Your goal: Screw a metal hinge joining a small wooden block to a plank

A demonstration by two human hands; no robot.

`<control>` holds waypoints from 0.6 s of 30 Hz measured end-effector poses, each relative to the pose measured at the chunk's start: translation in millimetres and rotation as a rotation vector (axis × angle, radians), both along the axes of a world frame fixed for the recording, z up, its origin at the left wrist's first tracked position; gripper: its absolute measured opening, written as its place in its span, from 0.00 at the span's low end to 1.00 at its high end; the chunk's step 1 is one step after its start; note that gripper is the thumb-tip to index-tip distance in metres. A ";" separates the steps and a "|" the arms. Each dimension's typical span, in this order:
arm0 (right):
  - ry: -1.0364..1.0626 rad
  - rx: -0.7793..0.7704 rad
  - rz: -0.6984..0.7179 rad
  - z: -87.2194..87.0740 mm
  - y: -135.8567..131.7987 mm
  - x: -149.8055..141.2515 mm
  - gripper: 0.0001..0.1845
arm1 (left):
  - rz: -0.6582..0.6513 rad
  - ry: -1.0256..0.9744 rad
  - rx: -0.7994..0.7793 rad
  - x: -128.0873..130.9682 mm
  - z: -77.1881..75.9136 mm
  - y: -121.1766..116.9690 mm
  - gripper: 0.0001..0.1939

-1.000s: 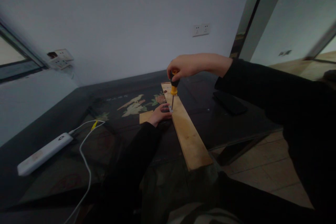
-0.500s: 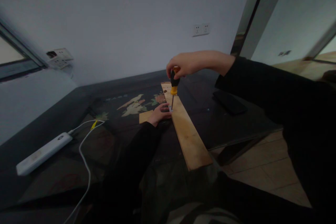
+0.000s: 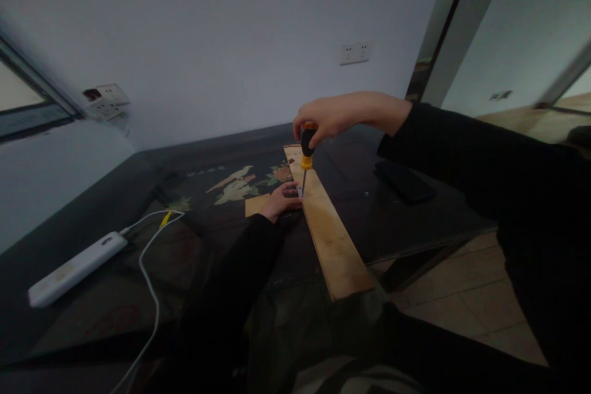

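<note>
My right hand (image 3: 325,118) is wrapped round the handle of a black and yellow screwdriver (image 3: 307,161), which stands nearly upright with its shaft pointing down. The tip meets a small metal bracket (image 3: 300,192) at the left edge of a long wooden board (image 3: 335,234). From the left, my left hand (image 3: 281,200) grips the bracket against the board, fingers on its far side and thumb on its near side. Any screw under the tip is too small to make out. A small flat wood piece (image 3: 255,205) lies just left of my left hand, partly behind it.
The board lies lengthwise on a dark table (image 3: 212,197) with a painted bird and flowers, its near end at the front edge. A white power strip (image 3: 78,269) with a white cable (image 3: 150,286) is at left. A dark flat object (image 3: 404,181) lies at right, under my right forearm.
My right hand and the screwdriver handle have dipped very slightly, with the tip still at the bracket. My left hand and the board keep their places.
</note>
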State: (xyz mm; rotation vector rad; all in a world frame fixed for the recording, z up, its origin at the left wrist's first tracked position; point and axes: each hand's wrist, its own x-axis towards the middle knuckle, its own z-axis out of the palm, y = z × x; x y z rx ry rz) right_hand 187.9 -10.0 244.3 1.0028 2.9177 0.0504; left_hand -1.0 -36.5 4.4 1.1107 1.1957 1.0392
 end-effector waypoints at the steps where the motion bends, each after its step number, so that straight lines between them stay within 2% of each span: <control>1: -0.010 0.012 -0.005 -0.5 -1.1 -0.7 0.24 | 0.000 0.001 0.001 -0.4 -0.4 0.3 0.30; 4: -0.002 0.140 -0.132 -6.4 -7.5 -5.5 0.24 | 0.000 -0.002 0.004 0.2 -0.6 1.6 0.30; 6: 0.026 0.232 -0.236 -10.8 -11.6 -8.7 0.28 | -0.004 -0.010 0.001 1.4 -0.1 2.4 0.31; 8: 0.035 0.254 -0.271 -12.1 -13.3 -9.7 0.31 | -0.011 -0.018 0.000 2.2 0.2 2.7 0.31; 14: -0.038 0.022 -0.017 -1.9 -9.8 -5.2 0.22 | -0.021 -0.021 -0.001 -1.6 -2.9 1.8 0.30; 16: -0.040 0.029 -0.007 -1.8 -10.1 -5.8 0.21 | -0.017 -0.021 -0.005 -2.6 -3.4 1.8 0.31; 18: -0.038 0.087 -0.055 -5.1 -11.9 -8.1 0.21 | -0.018 -0.022 -0.013 -1.9 -3.0 2.1 0.31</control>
